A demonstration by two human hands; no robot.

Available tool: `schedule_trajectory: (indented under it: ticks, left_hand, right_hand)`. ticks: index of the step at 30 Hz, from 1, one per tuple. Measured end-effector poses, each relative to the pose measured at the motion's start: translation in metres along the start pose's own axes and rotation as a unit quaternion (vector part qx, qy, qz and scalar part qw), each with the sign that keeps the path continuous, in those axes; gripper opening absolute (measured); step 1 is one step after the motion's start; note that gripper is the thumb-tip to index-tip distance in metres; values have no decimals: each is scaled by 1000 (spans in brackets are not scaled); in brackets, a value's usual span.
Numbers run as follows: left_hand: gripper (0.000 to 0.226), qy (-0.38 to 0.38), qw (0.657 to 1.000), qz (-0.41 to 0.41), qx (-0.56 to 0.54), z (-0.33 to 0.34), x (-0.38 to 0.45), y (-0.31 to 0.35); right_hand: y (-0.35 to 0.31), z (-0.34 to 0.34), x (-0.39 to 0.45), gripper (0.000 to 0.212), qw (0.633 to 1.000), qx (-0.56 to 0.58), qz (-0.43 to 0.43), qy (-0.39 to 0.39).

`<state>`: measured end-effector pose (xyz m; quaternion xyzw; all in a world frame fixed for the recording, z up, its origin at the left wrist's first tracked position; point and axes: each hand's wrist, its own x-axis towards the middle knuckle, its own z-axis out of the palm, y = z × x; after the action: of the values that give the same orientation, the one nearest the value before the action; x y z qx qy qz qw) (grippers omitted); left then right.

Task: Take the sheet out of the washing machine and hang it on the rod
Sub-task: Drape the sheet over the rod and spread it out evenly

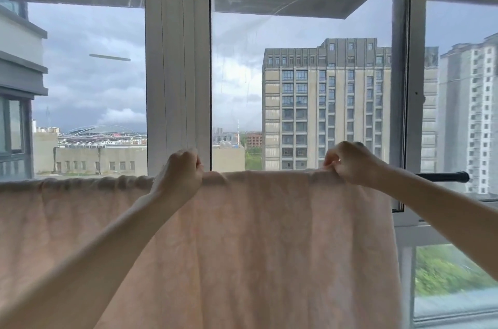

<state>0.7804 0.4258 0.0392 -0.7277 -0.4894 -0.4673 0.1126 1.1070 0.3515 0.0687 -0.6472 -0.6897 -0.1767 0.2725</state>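
Item 1: left forearm, bare, rising from below the rod toward it, crossing in front of the hanging cloth.

Item 2: right forearm, bare, reaching in from below and right of the rod.

Item 3: sheet point(269, 242), pale pink, draped over the rod and hanging straight down below it. Its top fold runs along the rod; left of the left hand the fold is bunched into small gathers, between the 2 hands it lies smoother. Its right edge falls vertically just below the right hand.

Item 4: left hand point(181, 171), closed in a fist on the sheet's top fold, at rod level.

Item 5: right hand point(350, 164), fingers pinched on the top fold at the sheet's right corner, at rod level. The 2 hands are well apart, each clamped on the cloth.

Item 6: rod point(442, 176), dark, horizontal. Only its right end shows bare, beyond the right wrist; the rest lies hidden under the sheet.

Item 7: window frame point(177, 59), white, directly behind the rod, with a wide upright post above the left hand and a darker sash edge above the rod's bare end. Glass panes show streaks.

Item 8: tall building point(323, 107), grey-beige, many rows of windows, far behind the rod, above the right hand.

Item 9: low buildings and an arched roof, far beyond the rod, left of the post, under a cloudy sky.
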Motion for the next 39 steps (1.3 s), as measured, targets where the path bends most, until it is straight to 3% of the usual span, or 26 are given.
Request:
schedule_trajectory:
  ticks: [5, 7, 15, 21, 24, 28, 30, 35, 39]
  left_hand:
    - [6, -113, 985, 100, -86, 6, -6, 27]
    - [8, -121, 982, 107, -97, 10, -5, 29]
    - [15, -74, 988, 59, -120, 3, -5, 23]
    - [10, 49, 993, 59, -95, -1, -4, 17]
    - [13, 54, 994, 85, -40, -11, -4, -8]
    - [14, 6, 998, 59, 17, -18, -9, -26]
    - [10, -19, 998, 63, 22, -17, -13, -15]
    - [15, -82, 986, 131, -63, -1, -13, 27]
    - [17, -85, 984, 141, -71, 18, -15, 42]
  right_hand:
    - [-13, 7, 1, 21, 991, 105, -59, -62]
    - [-17, 13, 1, 23, 990, 112, -75, -49]
    - [-18, 26, -14, 10, 949, 308, 39, 59]
    - [-15, 4, -5, 9, 926, 318, 108, 172]
    - [9, -4, -16, 12, 924, 282, 109, 234]
    - [29, 14, -39, 6, 951, 214, 102, 199]
    - [28, 17, -37, 15, 960, 193, 89, 182]
    - [-3, 24, -21, 17, 986, 132, 0, 106]
    - [-22, 26, -15, 24, 993, 92, -32, 68]
